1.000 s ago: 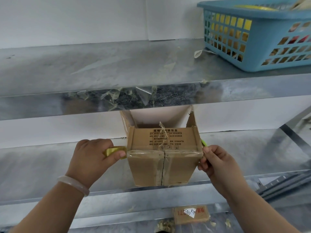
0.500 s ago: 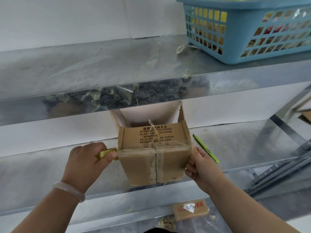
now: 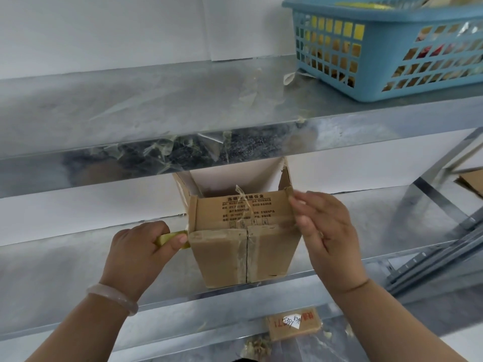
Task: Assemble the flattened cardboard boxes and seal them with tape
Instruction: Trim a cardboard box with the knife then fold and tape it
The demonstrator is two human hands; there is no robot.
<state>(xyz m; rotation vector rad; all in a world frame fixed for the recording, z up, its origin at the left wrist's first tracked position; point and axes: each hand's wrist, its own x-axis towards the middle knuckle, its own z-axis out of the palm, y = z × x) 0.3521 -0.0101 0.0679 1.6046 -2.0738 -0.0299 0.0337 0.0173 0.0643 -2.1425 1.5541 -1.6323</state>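
Cardboard box (image 3: pixel 243 246) erected; near seam taped, far flaps (image 3: pixel 286 176) unsealed. Yellowish tape (image 3: pixel 170 237) is pinched by the left hand (image 3: pixel 138 254); fingers (image 3: pixel 304 205) of the right hand (image 3: pixel 326 236) are laid straight against its side.

One view only: a wide-angle cam on the person's head, facing fwd & a bit down at metal shelving w/ a white wall behind. It sits close: both forearms come in from the btm corners, w/ the left hand (image 3: pixel 138 254) (pinching a yellow strip (image 3: pixel 170 236)) and the right hand (image 3: pixel 326 236) either side of the cardboard box (image 3: pixel 243 246), at ctr on the lower shelf (image 3: pixel 52 270). Cam height is just above the upper shelf (image 3: pixel 130 105), so its top & front lip both cross the frame, w/ the blue basket (image 3: pixel 392 64) cropped at top R and the floor w/ a small carton (image 3: pixel 292 326) at the btm edge.
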